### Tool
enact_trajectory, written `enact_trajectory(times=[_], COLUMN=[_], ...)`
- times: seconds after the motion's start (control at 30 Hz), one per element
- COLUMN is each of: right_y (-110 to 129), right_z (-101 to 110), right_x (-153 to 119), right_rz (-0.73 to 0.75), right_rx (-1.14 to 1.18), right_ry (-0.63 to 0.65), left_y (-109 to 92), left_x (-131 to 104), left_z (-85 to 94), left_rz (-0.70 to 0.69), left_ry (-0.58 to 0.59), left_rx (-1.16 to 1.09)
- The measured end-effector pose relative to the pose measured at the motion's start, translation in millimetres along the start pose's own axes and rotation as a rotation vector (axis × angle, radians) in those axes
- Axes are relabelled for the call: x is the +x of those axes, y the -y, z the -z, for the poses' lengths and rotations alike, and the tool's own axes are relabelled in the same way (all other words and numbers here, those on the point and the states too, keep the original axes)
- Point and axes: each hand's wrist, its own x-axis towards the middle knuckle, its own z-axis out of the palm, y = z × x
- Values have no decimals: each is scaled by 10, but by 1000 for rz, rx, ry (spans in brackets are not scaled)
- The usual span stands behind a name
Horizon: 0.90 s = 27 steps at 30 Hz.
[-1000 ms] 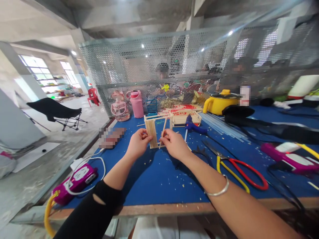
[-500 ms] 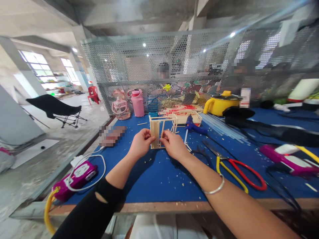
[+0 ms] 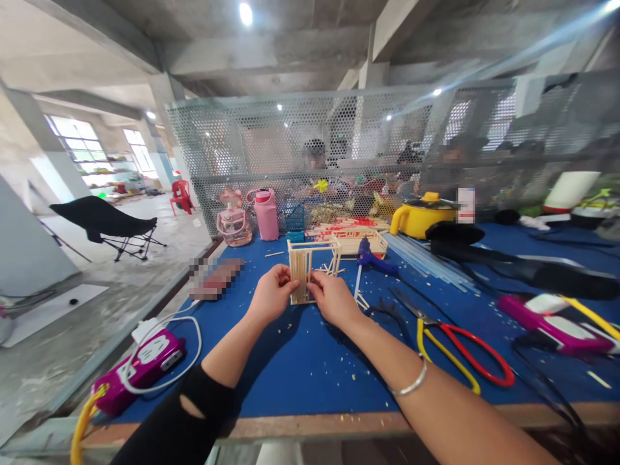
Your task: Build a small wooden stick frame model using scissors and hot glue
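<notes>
A small frame of pale wooden sticks [image 3: 301, 265] stands upright on the blue table top, its left part filled with sticks side by side. My left hand [image 3: 274, 292] pinches its left edge between thumb and fingers. On the other side, my right hand [image 3: 334, 296] has its fingers closed on an upright stick [image 3: 310, 271] of the frame. Just behind is a low stick tray [image 3: 363, 247]. A blue glue gun [image 3: 371, 255] rests to the right of the frame.
Scissors [image 3: 426, 320] with red and yellow handles lie right of my right hand, near black pliers [image 3: 387, 310]. Clear glue sticks [image 3: 429, 261], a yellow pot [image 3: 423, 218] and a pink bottle [image 3: 266, 216] are farther back. A purple power strip [image 3: 145, 368] lies at left.
My right hand has moved slightly left, closer to the filled part of the frame, with the upright stick. The view has tilted up a little.
</notes>
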Motion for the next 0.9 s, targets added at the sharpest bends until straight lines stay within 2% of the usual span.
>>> enact_trajectory(times=[0.13, 0.2, 0.27, 0.3, 0.37, 0.4, 0.5, 0.57, 0.7, 0.9], right_y=[11, 15, 15, 14, 13, 12, 17, 22, 26, 20], right_z=[-1, 0, -4, -7, -14, -16, -19, -18, -18, -29], right_x=[-13, -19, -23, -23, -19, -16, -6, -3, -3, -11], right_rz=[3, 2, 4, 5, 3, -1, -22, -34, -39, -30], right_rx=[-15, -31, -48, -56, -70, -77, -99, -112, -132, -150], right_ry=[-1, -5, -8, -9, -7, -6, -8, -10, -8, -3], left_y=[-95, -227, -420, -529, -734, -817, -963, -1001, -1079, -1186], left_x=[-76, -128, -150, -140, -76, -26, 137, 211, 247, 246], left_z=[27, 62, 99, 112, 120, 115, 87, 76, 93, 102], left_rz=[-11, -65, -248, -378, -570, -593, -510, -475, -505, -464], left_ry=[-66, -200, -407, -458, -377, -301, -126, -51, 25, 166], left_rx=[125, 282, 558, 660, 807, 866, 986, 1035, 1152, 1274])
